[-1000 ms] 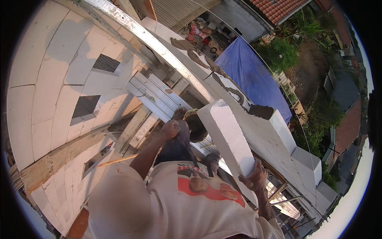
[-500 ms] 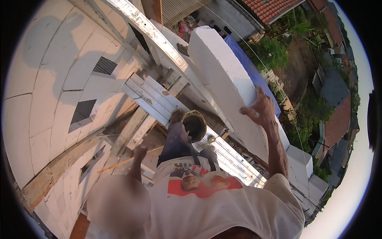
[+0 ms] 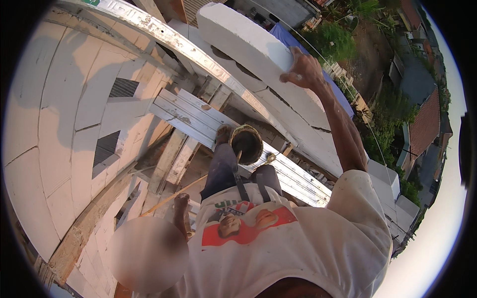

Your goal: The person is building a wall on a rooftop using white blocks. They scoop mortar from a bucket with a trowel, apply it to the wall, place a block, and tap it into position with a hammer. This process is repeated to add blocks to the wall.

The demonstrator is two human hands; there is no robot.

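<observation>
My right hand [image 3: 304,70] grips the outer edge of a long white building block [image 3: 243,49], thumb on the near side and fingers over the edge. The block lies along the top of a white block wall [image 3: 258,92], with dark gaps between them. My left hand [image 3: 181,200] hangs low beside my body, fingers seemingly curled; what they hold, if anything, is hidden. A long thin wooden stick [image 3: 194,185] passes close to it. Near my feet is a round bucket [image 3: 260,144] with a dark inside and a stick-like handle in it.
My feet are on a narrow metal plank [image 3: 186,116]. A long pale metal beam [image 3: 198,62] runs between the plank and wall. Left stands another block wall [image 3: 54,114] with small openings. A blurred round patch [image 3: 149,256] covers the lower left. Beyond the wall is a drop towards trees [image 3: 335,44].
The block has come down onto the wall and shifted left in view, my right hand moving with it. My left hand is slightly lower in view.
</observation>
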